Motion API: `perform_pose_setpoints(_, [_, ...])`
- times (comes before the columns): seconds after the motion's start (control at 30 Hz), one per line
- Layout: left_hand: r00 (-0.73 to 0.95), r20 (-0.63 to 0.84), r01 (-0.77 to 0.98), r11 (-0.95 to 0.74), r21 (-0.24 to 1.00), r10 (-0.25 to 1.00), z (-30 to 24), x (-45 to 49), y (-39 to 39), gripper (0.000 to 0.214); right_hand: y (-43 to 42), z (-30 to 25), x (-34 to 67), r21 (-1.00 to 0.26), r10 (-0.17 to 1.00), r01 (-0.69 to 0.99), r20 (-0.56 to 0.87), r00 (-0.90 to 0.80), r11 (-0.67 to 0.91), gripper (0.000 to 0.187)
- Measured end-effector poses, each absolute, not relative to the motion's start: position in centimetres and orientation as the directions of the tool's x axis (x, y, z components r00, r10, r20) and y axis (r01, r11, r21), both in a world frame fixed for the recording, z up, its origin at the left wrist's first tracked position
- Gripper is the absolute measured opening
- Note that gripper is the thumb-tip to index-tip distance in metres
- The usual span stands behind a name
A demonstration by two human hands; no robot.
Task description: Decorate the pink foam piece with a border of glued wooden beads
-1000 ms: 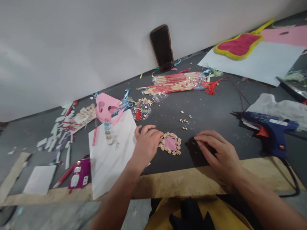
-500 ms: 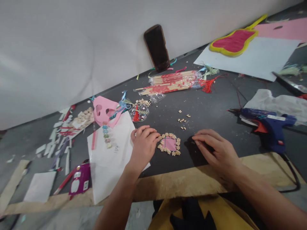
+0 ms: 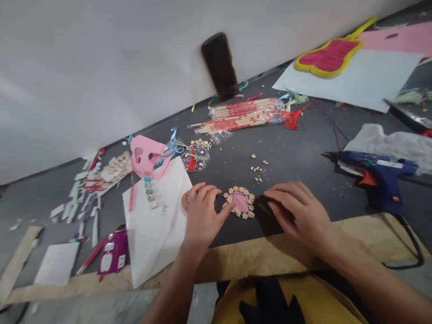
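Note:
A small pink piece (image 3: 240, 201) marked with dark lines lies on the dark table, edged all round by flower-shaped wooden beads (image 3: 249, 215). My left hand (image 3: 201, 216) is at its left side, thumb spread from the fingers, the thumb tip at the bead border. Whether the thumb presses on a bead I cannot tell. On the other side, my right hand (image 3: 301, 213) hovers a short way off, fingers loosely bent and thumb apart, with nothing seen in it. Several tiny wooden pieces (image 3: 256, 169) lie loose beyond the pink piece.
At the right rests a blue glue gun (image 3: 374, 168) with its cord. Wrapped wooden sticks (image 3: 243, 114) lie farther back below a leaning phone (image 3: 221, 65). White paper (image 3: 158, 238), a pink cut-out (image 3: 148, 153) and a bag of small beads (image 3: 195, 157) are to the left.
My left hand has shifted slightly left, its thumb now stretched out to the bead border. My right hand has moved a little left, nearer the pink piece, its thumb and fingers more apart.

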State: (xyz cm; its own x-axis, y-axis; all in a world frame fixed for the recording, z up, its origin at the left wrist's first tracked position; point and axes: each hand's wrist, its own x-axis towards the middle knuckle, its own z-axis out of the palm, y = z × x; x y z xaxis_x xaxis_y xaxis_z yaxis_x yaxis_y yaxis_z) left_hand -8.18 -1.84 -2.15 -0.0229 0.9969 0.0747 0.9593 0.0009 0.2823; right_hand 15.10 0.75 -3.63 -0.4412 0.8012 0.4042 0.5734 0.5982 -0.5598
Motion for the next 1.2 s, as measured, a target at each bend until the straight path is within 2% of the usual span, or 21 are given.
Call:
perform_pose_setpoints(0.13, [-0.080,0.074,0.959,0.057,0.278,0.994,-2.6,-7.7,-2.1,0.024,0.7,-3.5,13.8,-0.574,0.788,0.548,0.348,-0.508,0.608,0.024])
perform_pose_setpoints(0.53, [-0.085,0.085,0.949,0.054,0.311,0.993,-3.0,-7.4,-2.0,0.013,0.8,-4.6,13.9,-0.583,0.794,0.553,0.325,-0.513,0.596,0.021])
perform_pose_setpoints(0.8, [-0.080,0.086,0.940,0.046,0.339,0.993,-3.0,-7.4,-1.9,0.018,1.1,-3.4,14.2,-0.629,0.810,0.534,0.297,-0.505,0.564,0.023])
perform_pose_setpoints(1.0, [-0.075,0.088,0.935,0.039,0.353,0.993,-3.2,-7.3,-1.8,0.021,4.5,-1.8,12.1,-0.531,0.687,0.496,0.252,-0.682,0.687,0.024])
perform_pose_setpoints(1.2, [-0.090,0.095,0.924,0.047,0.380,0.991,-3.4,-7.2,-1.9,0.019,6.4,-2.0,8.8,-0.444,0.641,0.533,0.133,-0.756,0.720,0.020])
